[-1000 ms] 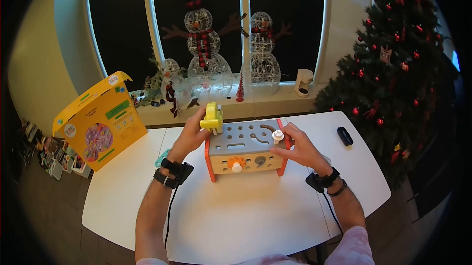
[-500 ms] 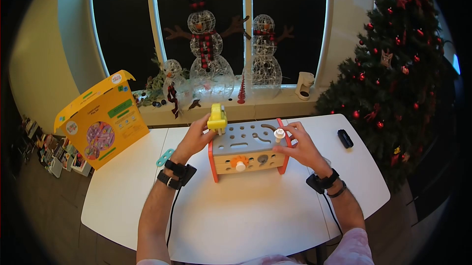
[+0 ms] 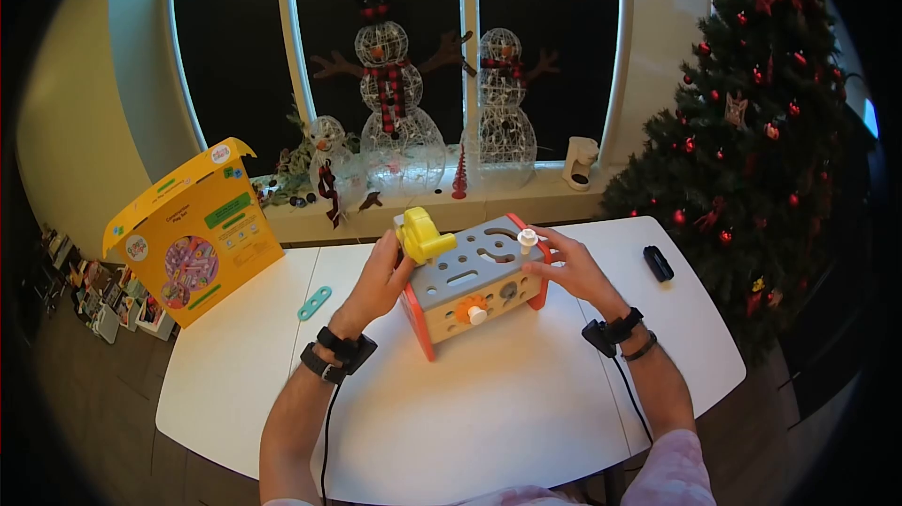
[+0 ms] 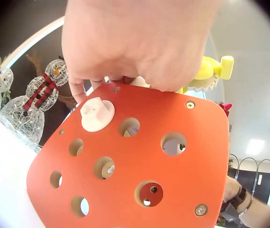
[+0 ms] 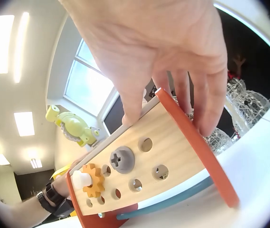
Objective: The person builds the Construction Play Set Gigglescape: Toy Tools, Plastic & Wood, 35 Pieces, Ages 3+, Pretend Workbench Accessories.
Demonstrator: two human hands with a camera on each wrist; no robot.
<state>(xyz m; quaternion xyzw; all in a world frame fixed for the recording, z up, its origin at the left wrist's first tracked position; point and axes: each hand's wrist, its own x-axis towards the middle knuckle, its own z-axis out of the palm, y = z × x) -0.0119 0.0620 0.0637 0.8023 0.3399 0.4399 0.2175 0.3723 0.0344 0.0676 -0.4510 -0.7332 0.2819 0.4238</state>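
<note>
A toy workbench (image 3: 462, 282) with a grey holed top and red end panels sits at an angle, its left end nearer the person. The left hand (image 3: 376, 280) grips that end, fingers over the red panel (image 4: 125, 180). The right hand (image 3: 578, 271) grips the other end, its thumb at the top's front edge and its fingers behind the panel. A yellow tool-like piece (image 3: 423, 235) stands on the top beside the left hand, and a white peg (image 3: 528, 241) by the right. On the wooden front are an orange gear (image 5: 94, 180) and a grey screw head (image 5: 122, 159).
A teal holed strip (image 3: 315, 303) lies left of the left wrist. The yellow box (image 3: 197, 233) stands at the table's left edge. At the right lies a black object (image 3: 658, 264). Beyond the table are wire snowmen (image 3: 395, 102) and a decorated tree (image 3: 742, 130).
The bench has turned, its left end coming toward the person with the left hand. The yellow piece on top now faces another way. The right hand still holds the right end.
</note>
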